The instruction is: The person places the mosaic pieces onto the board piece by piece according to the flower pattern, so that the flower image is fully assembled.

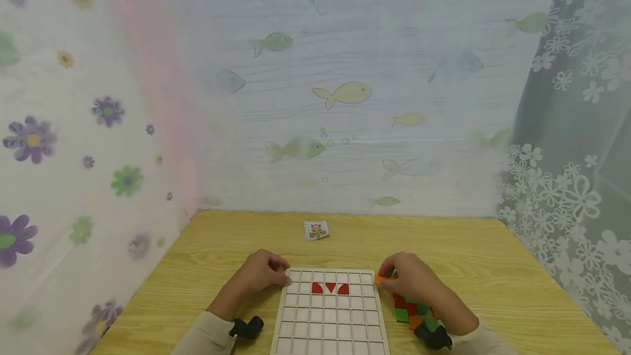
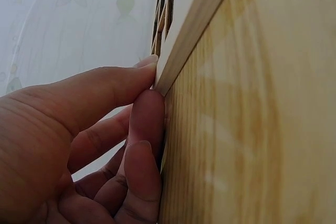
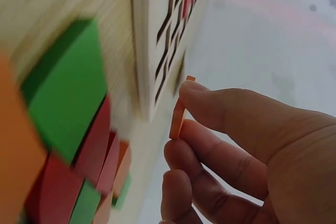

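A pale wooden grid board lies on the table, with three red pieces set in a row of its upper squares. My left hand is at the board's far left corner. In the left wrist view its thumb and fingertips pinch the board's edge. Just off the far right corner, my right hand holds a thin orange tile between thumb and fingers. Below the right hand lies a pile of red, green and orange tiles, partly hidden by the forearm.
A small printed card with a coloured pattern on a grid lies farther back on the wooden table. Curtains with fish and flowers stand behind and at the sides. Black wrist cameras are strapped near both sleeves.
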The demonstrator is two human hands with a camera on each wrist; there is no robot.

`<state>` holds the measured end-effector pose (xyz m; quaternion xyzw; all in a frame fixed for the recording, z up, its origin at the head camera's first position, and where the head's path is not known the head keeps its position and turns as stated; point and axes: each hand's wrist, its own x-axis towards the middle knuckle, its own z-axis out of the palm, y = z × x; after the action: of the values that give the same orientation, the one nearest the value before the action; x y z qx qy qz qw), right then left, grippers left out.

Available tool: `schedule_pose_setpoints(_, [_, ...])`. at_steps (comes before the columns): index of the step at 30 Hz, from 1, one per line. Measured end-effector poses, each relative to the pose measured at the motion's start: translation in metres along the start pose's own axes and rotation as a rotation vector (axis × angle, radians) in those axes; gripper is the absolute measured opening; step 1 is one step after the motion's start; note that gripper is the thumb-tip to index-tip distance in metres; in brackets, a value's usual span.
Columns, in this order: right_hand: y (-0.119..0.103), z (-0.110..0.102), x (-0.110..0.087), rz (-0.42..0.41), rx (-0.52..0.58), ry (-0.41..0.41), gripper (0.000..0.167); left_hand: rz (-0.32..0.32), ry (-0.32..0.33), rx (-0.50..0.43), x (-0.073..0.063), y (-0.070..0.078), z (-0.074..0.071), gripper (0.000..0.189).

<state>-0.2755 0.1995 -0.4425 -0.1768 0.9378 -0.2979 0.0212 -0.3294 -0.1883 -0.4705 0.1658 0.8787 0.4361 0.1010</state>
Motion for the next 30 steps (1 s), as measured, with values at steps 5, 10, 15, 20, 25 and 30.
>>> schedule_pose_setpoints(5, [-0.011, 0.007, 0.003, -0.032, 0.030, -0.033, 0.014, 0.009, -0.004, -0.009, 0.001, -0.002, 0.000, 0.034])
schedule_pose_setpoints(10, [-0.019, 0.015, 0.008, -0.066, 0.038, -0.063, 0.011, 0.002, -0.009, -0.011, 0.001, -0.002, -0.001, 0.034])
schedule_pose_setpoints(15, [-0.027, 0.020, 0.010, -0.085, 0.084, -0.094, 0.009, -0.013, -0.003, -0.012, 0.001, 0.000, 0.000, 0.034])
schedule_pose_setpoints(20, [-0.033, 0.028, 0.012, -0.098, 0.100, -0.110, 0.012, -0.005, -0.009, -0.007, 0.001, -0.001, 0.000, 0.035])
schedule_pose_setpoints(25, [-0.036, 0.035, 0.012, -0.122, 0.121, -0.125, 0.013, -0.004, -0.017, 0.001, 0.002, -0.003, 0.000, 0.035])
schedule_pose_setpoints(30, [-0.039, 0.039, 0.011, -0.120, 0.144, -0.138, 0.014, 0.001, -0.020, -0.004, 0.003, -0.004, 0.001, 0.034])
